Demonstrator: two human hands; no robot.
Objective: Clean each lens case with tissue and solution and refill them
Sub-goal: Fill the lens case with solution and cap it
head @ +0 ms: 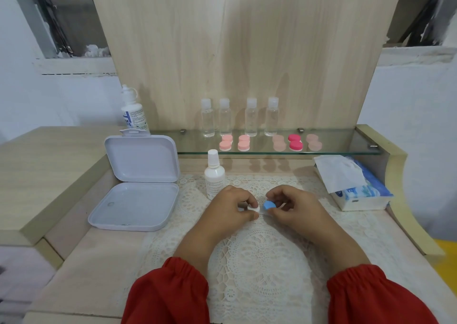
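while both hands work at the middle of the lace mat (259, 261), the biggest thing nearby is the open white plastic box (138, 182) at the left, lid propped upright. a glass shelf (346, 145) behind carries four clear bottles (238, 117) and five closed lens cases (269, 142) in pinks. the tissue pack (356, 185) lies at the right, one sheet standing up. a large solution bottle (134, 112) stands behind the box; a small white bottle (214, 175) stands just beyond the left hand (232, 206). that hand pinches the white lens case (254, 209); the right hand (291, 206) pinches its blue cap (269, 205), touching the case.
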